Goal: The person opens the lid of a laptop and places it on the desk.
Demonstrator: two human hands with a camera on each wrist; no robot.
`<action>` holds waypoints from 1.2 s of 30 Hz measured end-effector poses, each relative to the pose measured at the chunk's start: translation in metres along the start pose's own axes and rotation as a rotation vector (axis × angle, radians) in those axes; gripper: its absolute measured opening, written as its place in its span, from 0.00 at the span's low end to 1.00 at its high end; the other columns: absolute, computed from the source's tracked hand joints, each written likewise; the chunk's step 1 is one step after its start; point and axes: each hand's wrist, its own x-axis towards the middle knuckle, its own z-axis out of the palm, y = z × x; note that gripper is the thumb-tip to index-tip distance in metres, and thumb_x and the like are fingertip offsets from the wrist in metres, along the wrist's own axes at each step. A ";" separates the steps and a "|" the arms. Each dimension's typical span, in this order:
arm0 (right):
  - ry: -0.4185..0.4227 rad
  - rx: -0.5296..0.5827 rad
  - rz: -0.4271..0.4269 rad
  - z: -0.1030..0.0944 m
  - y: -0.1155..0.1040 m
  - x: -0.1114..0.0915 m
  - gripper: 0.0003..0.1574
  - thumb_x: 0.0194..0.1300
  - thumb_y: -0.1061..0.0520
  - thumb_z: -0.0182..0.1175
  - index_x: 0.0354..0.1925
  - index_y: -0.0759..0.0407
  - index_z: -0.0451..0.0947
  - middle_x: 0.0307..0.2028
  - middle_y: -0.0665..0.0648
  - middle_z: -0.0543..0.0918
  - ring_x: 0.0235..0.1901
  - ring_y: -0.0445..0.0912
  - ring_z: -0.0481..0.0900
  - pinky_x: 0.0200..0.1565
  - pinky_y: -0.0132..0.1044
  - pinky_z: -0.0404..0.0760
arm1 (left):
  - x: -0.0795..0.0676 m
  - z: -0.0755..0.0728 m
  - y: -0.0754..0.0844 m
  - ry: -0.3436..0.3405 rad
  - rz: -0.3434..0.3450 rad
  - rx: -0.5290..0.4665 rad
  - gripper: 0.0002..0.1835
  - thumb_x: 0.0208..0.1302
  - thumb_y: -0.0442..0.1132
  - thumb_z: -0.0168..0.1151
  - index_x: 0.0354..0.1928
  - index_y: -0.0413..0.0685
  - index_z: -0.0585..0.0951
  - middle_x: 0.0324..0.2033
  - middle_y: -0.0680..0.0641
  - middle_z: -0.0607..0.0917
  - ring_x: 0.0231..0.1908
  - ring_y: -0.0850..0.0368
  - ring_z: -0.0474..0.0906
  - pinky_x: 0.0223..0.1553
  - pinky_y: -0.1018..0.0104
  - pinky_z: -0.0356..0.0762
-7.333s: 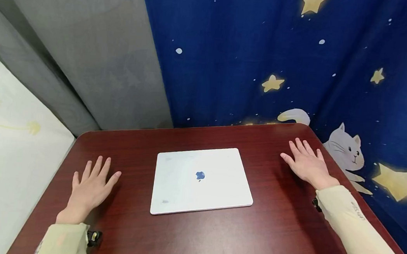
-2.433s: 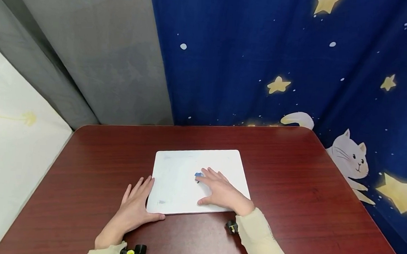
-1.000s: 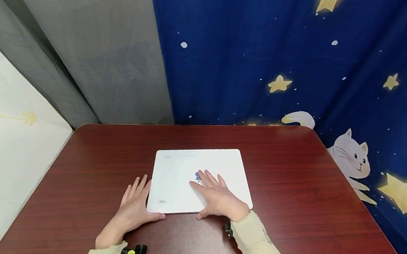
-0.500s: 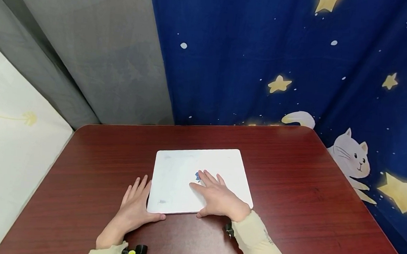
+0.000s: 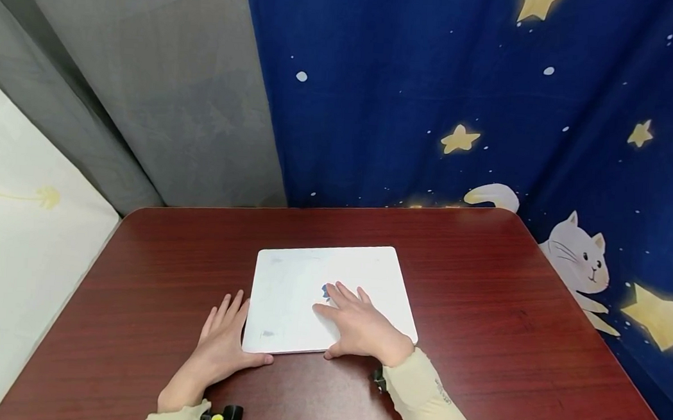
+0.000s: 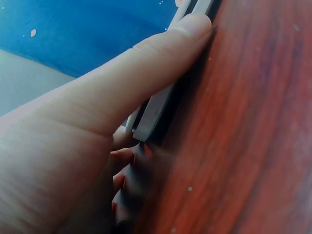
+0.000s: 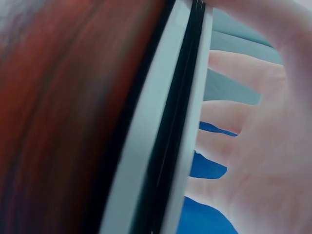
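Note:
A closed-looking silver laptop with a blue apple logo lies on the table, its long front edge toward me. My left hand touches its front left corner, fingers straight along the left side and thumb along the front edge. In the left wrist view that thumb rests against the laptop's side. My right hand lies spread over the lid, fingertips by the logo, thumb at the front edge. In the right wrist view a dark gap runs between base and lid, with the thumb near its far end.
The dark red wooden table extends around the laptop. Behind it hang a grey curtain and a blue curtain with stars and a cat. A white patterned cloth borders the left side.
Both hands have come in from the table's sides to the laptop. Over the last seconds my right hand has drawn slightly toward me, bringing its thumb to the front edge; it has since stayed still.

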 end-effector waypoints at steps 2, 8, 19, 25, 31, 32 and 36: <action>0.000 -0.006 -0.008 -0.001 0.000 0.000 0.51 0.39 0.34 0.71 0.62 0.43 0.68 0.68 0.59 0.58 0.68 0.55 0.53 0.62 0.60 0.57 | 0.000 0.000 0.000 0.002 0.000 -0.003 0.66 0.31 0.73 0.66 0.68 0.38 0.56 0.70 0.37 0.49 0.69 0.38 0.40 0.65 0.42 0.38; 0.000 -0.042 -0.044 -0.004 0.000 0.000 0.46 0.44 0.36 0.69 0.61 0.45 0.69 0.67 0.60 0.62 0.67 0.56 0.57 0.62 0.56 0.61 | -0.001 0.000 0.002 0.005 -0.003 -0.011 0.65 0.32 0.73 0.66 0.69 0.39 0.56 0.70 0.37 0.48 0.69 0.38 0.40 0.65 0.42 0.38; 0.013 -0.060 -0.085 -0.008 0.001 -0.001 0.43 0.46 0.37 0.68 0.60 0.47 0.71 0.65 0.61 0.64 0.66 0.56 0.59 0.63 0.45 0.65 | -0.001 0.000 0.003 0.000 -0.018 -0.026 0.64 0.34 0.75 0.64 0.70 0.43 0.55 0.70 0.37 0.48 0.69 0.38 0.39 0.65 0.42 0.37; 0.020 -0.069 -0.088 -0.008 0.001 -0.003 0.44 0.46 0.37 0.68 0.60 0.47 0.70 0.65 0.61 0.64 0.67 0.53 0.58 0.61 0.40 0.67 | -0.002 -0.001 0.005 0.013 -0.011 -0.022 0.63 0.34 0.75 0.63 0.70 0.45 0.55 0.70 0.37 0.49 0.69 0.38 0.40 0.64 0.42 0.38; -0.013 -0.047 -0.060 -0.008 -0.001 -0.004 0.45 0.48 0.38 0.68 0.63 0.46 0.67 0.67 0.60 0.60 0.68 0.53 0.54 0.64 0.39 0.62 | -0.002 -0.001 0.003 0.014 -0.012 -0.018 0.64 0.34 0.75 0.62 0.70 0.45 0.55 0.70 0.38 0.49 0.69 0.38 0.40 0.64 0.42 0.38; -0.019 -0.047 -0.054 -0.008 -0.002 -0.004 0.46 0.48 0.38 0.67 0.63 0.46 0.66 0.68 0.60 0.59 0.69 0.53 0.53 0.65 0.39 0.61 | -0.002 -0.001 0.003 0.012 -0.014 -0.018 0.64 0.34 0.75 0.62 0.70 0.45 0.55 0.70 0.38 0.49 0.69 0.38 0.40 0.65 0.42 0.38; -0.029 -0.058 -0.045 -0.008 -0.004 -0.005 0.48 0.47 0.36 0.67 0.64 0.45 0.65 0.69 0.60 0.57 0.69 0.53 0.52 0.66 0.39 0.57 | -0.002 -0.001 0.003 0.012 -0.016 -0.019 0.64 0.33 0.76 0.62 0.70 0.45 0.55 0.70 0.38 0.49 0.69 0.38 0.40 0.64 0.42 0.38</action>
